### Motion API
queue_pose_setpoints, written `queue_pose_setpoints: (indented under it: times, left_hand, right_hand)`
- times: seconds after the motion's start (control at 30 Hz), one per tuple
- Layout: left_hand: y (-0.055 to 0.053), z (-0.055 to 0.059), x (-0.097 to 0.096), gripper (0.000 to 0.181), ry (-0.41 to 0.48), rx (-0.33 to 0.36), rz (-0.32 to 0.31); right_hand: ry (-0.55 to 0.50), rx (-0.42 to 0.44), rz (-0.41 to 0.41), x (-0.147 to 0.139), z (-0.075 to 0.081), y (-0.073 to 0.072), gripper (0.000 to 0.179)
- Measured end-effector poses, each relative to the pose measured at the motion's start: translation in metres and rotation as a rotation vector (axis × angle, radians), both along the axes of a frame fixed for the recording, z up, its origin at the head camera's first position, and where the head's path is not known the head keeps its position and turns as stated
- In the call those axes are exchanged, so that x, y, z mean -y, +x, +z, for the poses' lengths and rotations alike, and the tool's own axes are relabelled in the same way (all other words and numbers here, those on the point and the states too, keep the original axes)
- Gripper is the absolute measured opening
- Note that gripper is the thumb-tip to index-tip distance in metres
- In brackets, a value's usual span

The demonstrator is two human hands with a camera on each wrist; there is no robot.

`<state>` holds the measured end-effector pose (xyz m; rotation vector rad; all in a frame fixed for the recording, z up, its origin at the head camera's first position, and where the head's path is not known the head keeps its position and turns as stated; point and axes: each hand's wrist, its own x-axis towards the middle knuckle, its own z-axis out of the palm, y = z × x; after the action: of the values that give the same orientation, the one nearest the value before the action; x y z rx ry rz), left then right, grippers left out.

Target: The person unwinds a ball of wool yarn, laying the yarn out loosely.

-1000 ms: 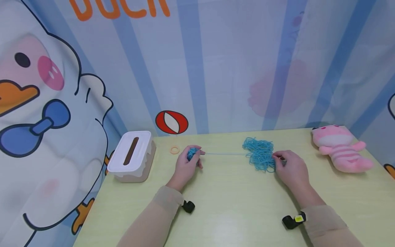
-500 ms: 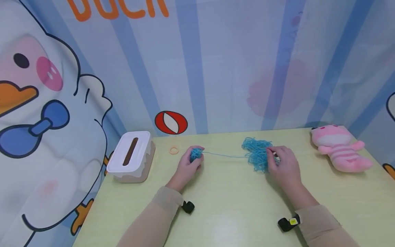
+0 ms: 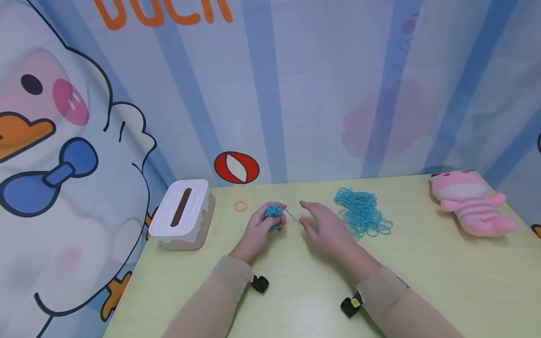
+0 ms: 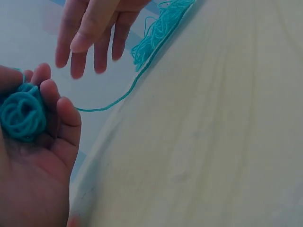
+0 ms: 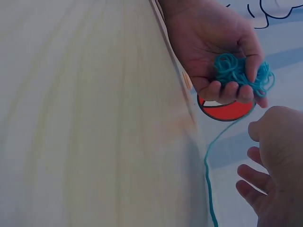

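Blue yarn is wound into a small ball (image 3: 274,212) that my left hand (image 3: 255,234) holds in its curled fingers, thumb across it in the right wrist view. From the ball (image 4: 22,113) a strand of yarn (image 4: 113,105) runs off to a loose heap of the same yarn (image 3: 364,215) on the table. My right hand (image 3: 331,229) is just right of the ball, thumb and fingers spread apart with nothing gripped. In the left wrist view the fingers of the right hand (image 4: 102,30) reach down, loosely extended, near the strand.
A white-lidded box (image 3: 181,213) with a dark slot stands at the left of the table (image 3: 304,295). Beside it lies a small orange ring (image 3: 241,205). A pink striped plush toy (image 3: 471,204) lies at the right. A printed curtain (image 3: 313,94) hangs behind the table.
My right hand has left the yarn heap, moved left toward the ball and spread its fingers. The left hand keeps holding the ball, turned slightly. The strand near it has gone slack.
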<state>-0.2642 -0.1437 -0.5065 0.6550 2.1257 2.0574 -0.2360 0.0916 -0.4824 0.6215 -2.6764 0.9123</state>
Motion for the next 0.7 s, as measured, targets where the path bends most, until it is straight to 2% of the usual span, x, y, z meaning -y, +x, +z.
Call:
queue_pose_setpoints:
  times: [0.1, 0.2, 0.3, 0.4, 0.53, 0.7]
  left_hand:
    - [0.001, 0.001, 0.000, 0.037, 0.026, 0.001, -0.034]
    - [0.003, 0.003, 0.000, 0.034, 0.062, 0.022, -0.054]
    - [0.004, 0.003, 0.000, 0.031, 0.078, 0.034, -0.054]
    - [0.005, 0.004, -0.001, 0.025, 0.064, 0.027, -0.028]
    - [0.005, 0.004, -0.002, 0.020, 0.030, 0.021, 0.042]
    - [0.004, 0.003, -0.001, 0.016, 0.023, 0.064, 0.114]
  right_hand:
    - [-0.024, 0.136, 0.070, 0.012, 0.000, -0.006, 0.060]
    - [-0.063, 0.206, 0.102, 0.020, -0.002, -0.012, 0.055]
    - [-0.094, 0.214, 0.083, 0.024, -0.004, -0.014, 0.038]
    - [-0.117, 0.190, 0.039, 0.024, -0.003, -0.013, 0.025]
    - [-0.146, 0.181, -0.007, 0.013, 0.003, -0.008, 0.024]
    - [-0.122, 0.128, -0.019, -0.011, 0.014, -0.004, 0.026]
